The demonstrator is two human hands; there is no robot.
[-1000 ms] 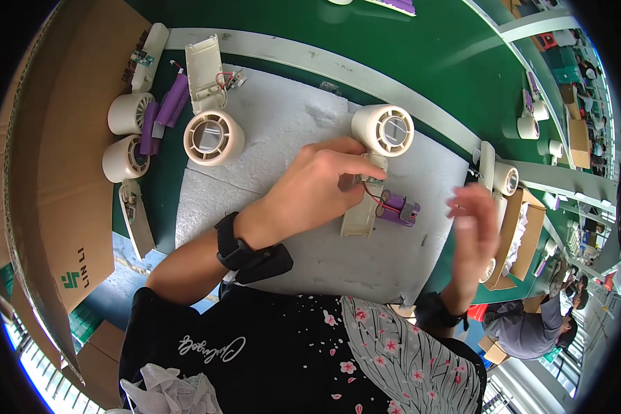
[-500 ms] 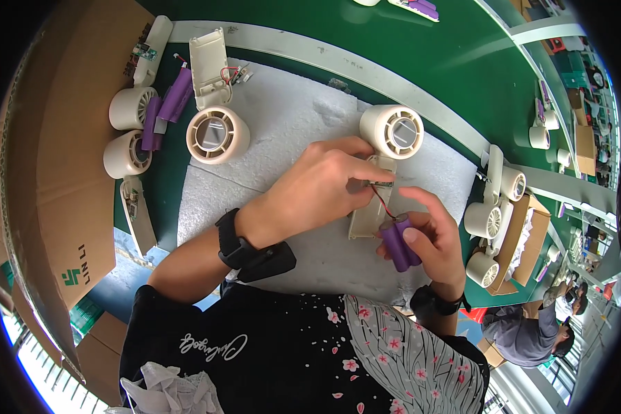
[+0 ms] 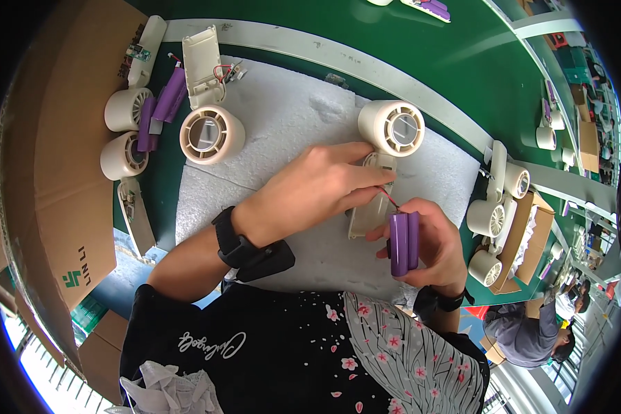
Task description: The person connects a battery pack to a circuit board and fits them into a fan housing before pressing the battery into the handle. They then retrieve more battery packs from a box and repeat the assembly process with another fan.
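Note:
My right hand [image 3: 440, 241] is closed round a purple two-cell battery pack [image 3: 403, 243], held upright at the right of the foam. Red and dark wires [image 3: 388, 196] run from its top to the fingertips of my left hand [image 3: 317, 183]. That hand reaches over the cream open handle [image 3: 366, 219] of a handheld fan, thumb and fingers pinched where the wires end; what lies between them is hidden. The fan's round head [image 3: 392, 129] rests beyond my left fingers. To the left stands another fan head [image 3: 212, 134], joined to an open handle [image 3: 203, 65] with loose wires.
White foam sheet [image 3: 276, 103] covers the green bench. More fan bodies and purple battery packs [image 3: 170, 94] lie at the left, beside a tall cardboard box [image 3: 55, 172]. At the right, several fan bodies [image 3: 485, 218] flank a small carton [image 3: 528, 238]. A person [image 3: 531, 334] sits further right.
My right hand has turned the battery pack more upright and shifted it slightly right, its long side now facing me. My left hand stays at the handle with its fingers slightly moved.

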